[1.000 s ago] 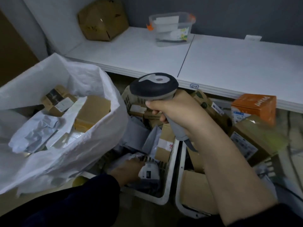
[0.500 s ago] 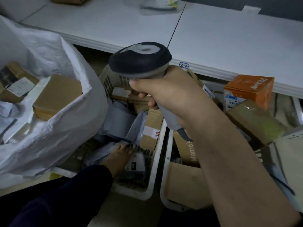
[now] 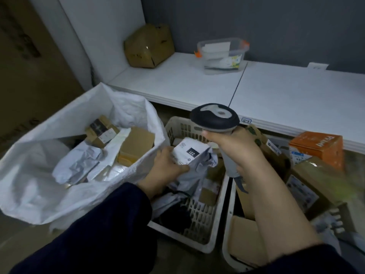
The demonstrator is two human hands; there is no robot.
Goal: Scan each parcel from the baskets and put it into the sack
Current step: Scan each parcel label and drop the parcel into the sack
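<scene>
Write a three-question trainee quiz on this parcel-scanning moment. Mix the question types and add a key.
1. What does the left hand hold? A) an orange box B) a grey bag parcel C) nothing
2. True or false: the right hand grips the scanner.
3. Fill in: the black label on the held parcel reads ___.

Key: 1 B; 2 true; 3 231.

Wall (image 3: 276, 20): was dark grey, at the back.
Desk (image 3: 286, 91): was white, two tops meeting at a thin dark seam (image 3: 238, 84).
Left: a white upright panel (image 3: 94, 36) stood.
Light: was dim.
</scene>
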